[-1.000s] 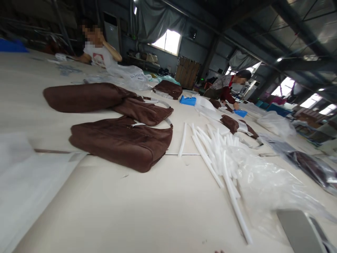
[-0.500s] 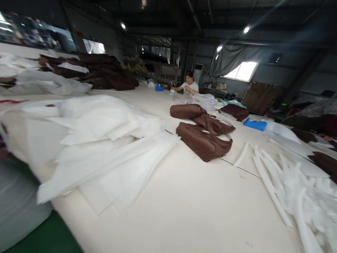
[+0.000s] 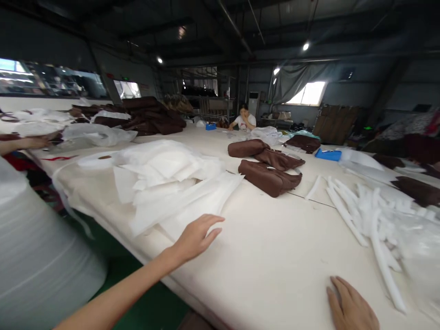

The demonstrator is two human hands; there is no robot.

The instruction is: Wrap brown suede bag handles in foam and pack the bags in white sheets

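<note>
My left hand (image 3: 199, 236) is held over the table (image 3: 261, 266) beside a pile of thin white sheets (image 3: 168, 160). Its fingers are apart with nothing between them. Lower right, my right hand (image 3: 352, 305) is over the tabletop with its fingers stretched forward, and it holds nothing I can see. Two brown bags (image 3: 270, 176) lie ahead of my hands, near the middle of the table. White foam strips (image 3: 347, 215) are heaped to the right, the closest beside my right hand.
A large white roll (image 3: 44, 247) stands off the table's left edge. A white tape roll (image 3: 94, 159) and brown fabric (image 3: 154, 114) lie farther left. Blue trays (image 3: 328, 154) sit farther back. One person (image 3: 244, 120) sits at the far side; another person's arm (image 3: 29, 143) reaches in from the left.
Both my hands have come into view over the table. The camera view has shifted, showing more of the left table edge, the white roll and another person's arm.
</note>
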